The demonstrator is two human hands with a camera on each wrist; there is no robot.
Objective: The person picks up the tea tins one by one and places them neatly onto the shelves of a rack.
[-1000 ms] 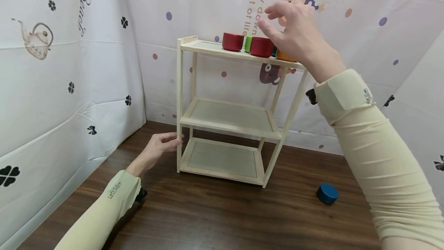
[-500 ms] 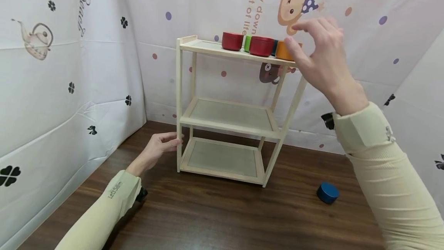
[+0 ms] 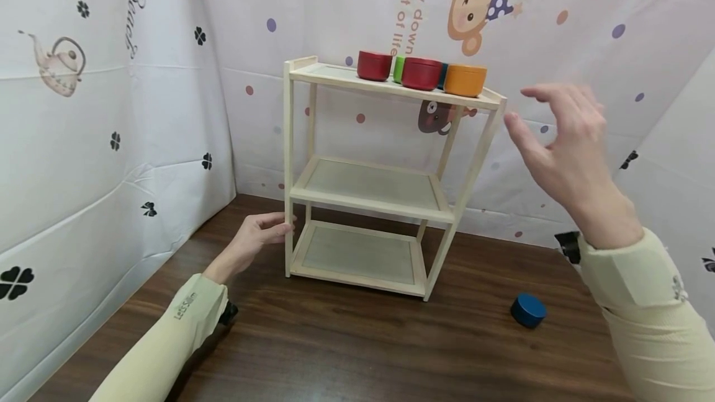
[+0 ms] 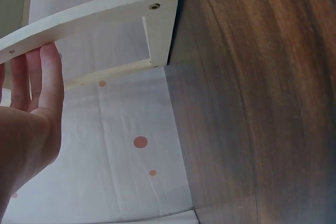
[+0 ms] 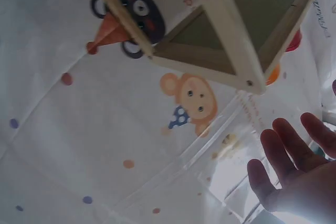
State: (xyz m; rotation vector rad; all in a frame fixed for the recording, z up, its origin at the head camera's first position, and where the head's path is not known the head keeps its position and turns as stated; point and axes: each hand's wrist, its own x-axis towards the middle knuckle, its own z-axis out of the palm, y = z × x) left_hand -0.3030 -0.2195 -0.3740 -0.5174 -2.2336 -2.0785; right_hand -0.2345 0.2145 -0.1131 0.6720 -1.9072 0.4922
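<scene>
A cream wooden three-tier shelf (image 3: pixel 371 182) stands on the dark table. My left hand (image 3: pixel 250 242) holds its front left post low down, thumb at the front and fingers behind; the left wrist view shows those fingers (image 4: pixel 51 69) against the wood. Along the top tier sit two red round containers (image 3: pixel 375 66), an orange one (image 3: pixel 465 80), and a green one (image 3: pixel 399 70) and a dark teal one (image 3: pixel 443 76) partly hidden behind. Off the shelf's upper right corner, my right hand (image 3: pixel 572 151) hangs in the air, fingers spread from the thumb, holding nothing.
A blue round container (image 3: pixel 528 311) lies on the brown wood-grain table (image 3: pixel 335 346), right of the shelf. White printed cloth (image 3: pixel 262 123) hangs behind the shelf and along both sides. The middle and bottom tiers (image 3: pixel 357 253) are bare.
My right hand has drawn away from the orange container, moving right and down past the shelf's corner, uncovering the container. The left hand and shelf stay put.
</scene>
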